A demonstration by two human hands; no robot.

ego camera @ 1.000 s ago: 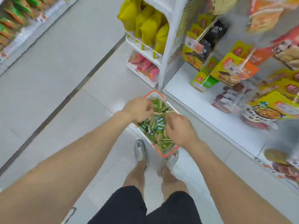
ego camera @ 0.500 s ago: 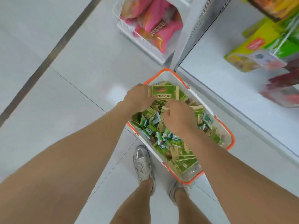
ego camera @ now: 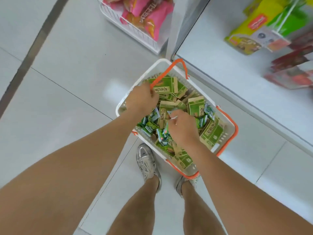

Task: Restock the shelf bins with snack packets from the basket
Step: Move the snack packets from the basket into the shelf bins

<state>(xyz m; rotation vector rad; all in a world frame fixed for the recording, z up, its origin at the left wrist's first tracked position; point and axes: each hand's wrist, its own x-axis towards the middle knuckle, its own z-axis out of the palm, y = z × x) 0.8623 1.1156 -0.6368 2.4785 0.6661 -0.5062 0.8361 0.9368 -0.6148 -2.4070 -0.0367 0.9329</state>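
Hands in basket [ego camera: 147, 73] on floor [ego camera: 76, 73].
Right hand [ego camera: 183, 129] grip clamped on small packet [ego camera: 170, 112]; left hand [ego camera: 141, 99] over large packet [ego camera: 167, 85], grip not discernible.

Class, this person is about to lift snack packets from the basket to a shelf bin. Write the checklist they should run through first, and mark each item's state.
1. Stock: ok. The basket holds plenty of packets.
2. Footing: ok. It sits flat on the floor by the shoes.
3. Grip of the right hand: ok. Its fingers curl round small packets.
4. Grip of the left hand: cannot tell. It sits by the orange handle and a large packet, with its fingers hidden.
5. Room in the bin: cannot tell. It holds pink packets, and the frame cuts off the rest.
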